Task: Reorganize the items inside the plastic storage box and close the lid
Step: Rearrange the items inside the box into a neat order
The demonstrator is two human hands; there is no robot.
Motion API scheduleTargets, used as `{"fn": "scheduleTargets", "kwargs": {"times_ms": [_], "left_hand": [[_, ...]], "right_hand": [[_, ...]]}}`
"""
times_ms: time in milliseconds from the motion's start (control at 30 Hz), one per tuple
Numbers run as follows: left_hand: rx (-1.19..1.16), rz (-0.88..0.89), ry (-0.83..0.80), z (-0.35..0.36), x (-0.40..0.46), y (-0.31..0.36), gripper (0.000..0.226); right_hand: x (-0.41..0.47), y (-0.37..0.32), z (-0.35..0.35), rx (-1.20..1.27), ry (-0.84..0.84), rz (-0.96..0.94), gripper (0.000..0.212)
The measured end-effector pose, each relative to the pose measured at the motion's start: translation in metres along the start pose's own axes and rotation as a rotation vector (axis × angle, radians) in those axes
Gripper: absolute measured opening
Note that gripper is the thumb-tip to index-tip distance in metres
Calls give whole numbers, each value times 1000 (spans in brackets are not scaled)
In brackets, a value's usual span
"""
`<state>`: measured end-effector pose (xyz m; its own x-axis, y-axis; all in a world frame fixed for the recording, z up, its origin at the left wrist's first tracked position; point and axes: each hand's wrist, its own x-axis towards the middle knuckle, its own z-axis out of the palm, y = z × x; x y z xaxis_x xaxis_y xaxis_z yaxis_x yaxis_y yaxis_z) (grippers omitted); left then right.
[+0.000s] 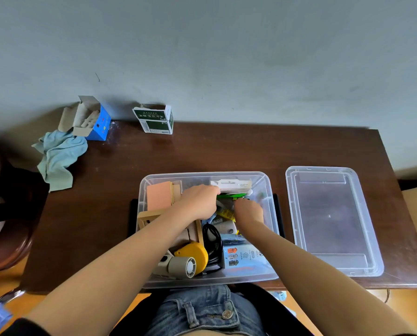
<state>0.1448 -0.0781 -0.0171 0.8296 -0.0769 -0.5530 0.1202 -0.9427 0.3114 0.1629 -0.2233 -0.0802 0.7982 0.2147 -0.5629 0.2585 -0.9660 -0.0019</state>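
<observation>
Storage box [144, 190] sits near-centre on the table [105, 214], lid [333, 219] off to its right. Your left hand [199, 202] and right hand [248, 210] are both inside, fingers buried in clutter beside a green item [231, 196]; can't tell their grip.

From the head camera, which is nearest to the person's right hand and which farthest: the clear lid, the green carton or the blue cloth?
1. The clear lid, on the table just right of the right hand.
2. The green carton, at the table's back edge, to the left.
3. The blue cloth, at the table's far left corner.
</observation>
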Motion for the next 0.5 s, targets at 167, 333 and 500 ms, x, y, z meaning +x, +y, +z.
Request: {"fn": "scheduleTargets", "kwargs": {"times_ms": [167, 333, 500], "left_hand": [[-14, -7, 6, -1, -2, 1, 53], [-46, -6, -41, -5, -3, 1, 60], [-75, -2, -74, -2, -1, -1, 65]], "right_hand": [[-1, 2, 5, -36, 87, -51, 35], [-4, -4, 0, 51, 51, 55, 26], [-9, 1, -7, 54, -34, 39, 19]]}}
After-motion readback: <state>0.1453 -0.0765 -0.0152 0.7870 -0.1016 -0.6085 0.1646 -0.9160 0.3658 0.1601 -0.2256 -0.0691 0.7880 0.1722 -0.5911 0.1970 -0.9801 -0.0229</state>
